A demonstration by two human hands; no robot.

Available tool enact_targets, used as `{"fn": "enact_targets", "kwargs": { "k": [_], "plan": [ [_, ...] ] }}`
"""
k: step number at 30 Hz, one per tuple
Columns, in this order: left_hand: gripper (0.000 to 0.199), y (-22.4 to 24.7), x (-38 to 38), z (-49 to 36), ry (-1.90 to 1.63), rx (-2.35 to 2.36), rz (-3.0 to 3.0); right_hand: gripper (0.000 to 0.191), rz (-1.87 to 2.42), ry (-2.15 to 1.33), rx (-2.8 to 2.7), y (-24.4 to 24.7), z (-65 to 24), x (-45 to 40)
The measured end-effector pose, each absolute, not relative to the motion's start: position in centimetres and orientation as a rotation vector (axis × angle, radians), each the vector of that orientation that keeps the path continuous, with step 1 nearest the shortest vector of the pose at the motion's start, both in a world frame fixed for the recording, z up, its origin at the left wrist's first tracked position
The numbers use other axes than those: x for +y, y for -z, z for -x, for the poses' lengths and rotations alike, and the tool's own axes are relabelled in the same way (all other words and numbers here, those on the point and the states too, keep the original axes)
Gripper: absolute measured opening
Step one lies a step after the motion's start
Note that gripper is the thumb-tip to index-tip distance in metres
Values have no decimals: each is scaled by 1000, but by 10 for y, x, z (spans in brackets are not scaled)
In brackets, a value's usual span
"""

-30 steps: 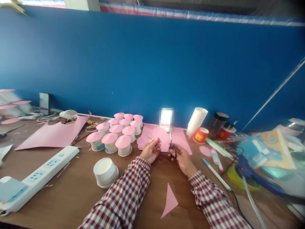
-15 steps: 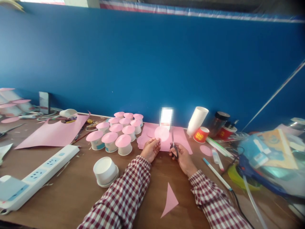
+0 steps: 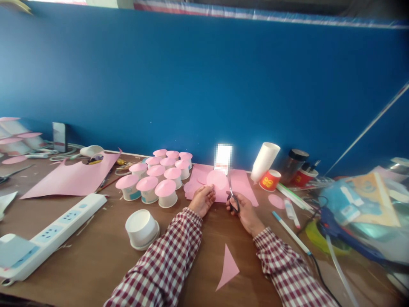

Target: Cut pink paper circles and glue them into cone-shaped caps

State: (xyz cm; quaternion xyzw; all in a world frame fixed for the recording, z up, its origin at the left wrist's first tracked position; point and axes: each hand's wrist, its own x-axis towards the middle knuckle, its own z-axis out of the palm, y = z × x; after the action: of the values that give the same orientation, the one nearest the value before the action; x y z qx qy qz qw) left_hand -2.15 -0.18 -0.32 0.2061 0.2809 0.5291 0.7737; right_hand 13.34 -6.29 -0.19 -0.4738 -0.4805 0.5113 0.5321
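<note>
Between thumb and fingers, my left hand (image 3: pixel 204 200) pinches the lower left edge of a pink paper circle (image 3: pixel 217 179). My right hand (image 3: pixel 245 209) grips a pair of scissors (image 3: pixel 234 202) by the dark handles, blades pointing up and away from me. The blades are beside the circle's right edge; whether they touch it I cannot tell. Behind and below both hands lie pink paper sheets (image 3: pixel 243 185). A pink paper scrap (image 3: pixel 228 269) rests on the table nearer to me.
Left of my hands stand several paper cups with pink discs on top (image 3: pixel 165 192). An upturned white cup (image 3: pixel 140 226) and a power strip (image 3: pixel 57 232) are closer. On the right are a leaning cup stack (image 3: pixel 265 160), a red cup (image 3: pixel 270 180), markers (image 3: pixel 291 232) and a plastic bag (image 3: pixel 354 204).
The scissors' blades have tilted slightly to the left, closer to the circle's edge. The left hand and the circle have barely moved.
</note>
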Motion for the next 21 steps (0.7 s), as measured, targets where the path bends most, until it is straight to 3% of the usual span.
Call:
{"fn": "enact_targets", "kwargs": {
  "k": [21],
  "plan": [
    [23, -2, 2, 24, -1354, 599, -447, 46, 1152, -1270, -1379, 5, -129, -67]
  ]
}}
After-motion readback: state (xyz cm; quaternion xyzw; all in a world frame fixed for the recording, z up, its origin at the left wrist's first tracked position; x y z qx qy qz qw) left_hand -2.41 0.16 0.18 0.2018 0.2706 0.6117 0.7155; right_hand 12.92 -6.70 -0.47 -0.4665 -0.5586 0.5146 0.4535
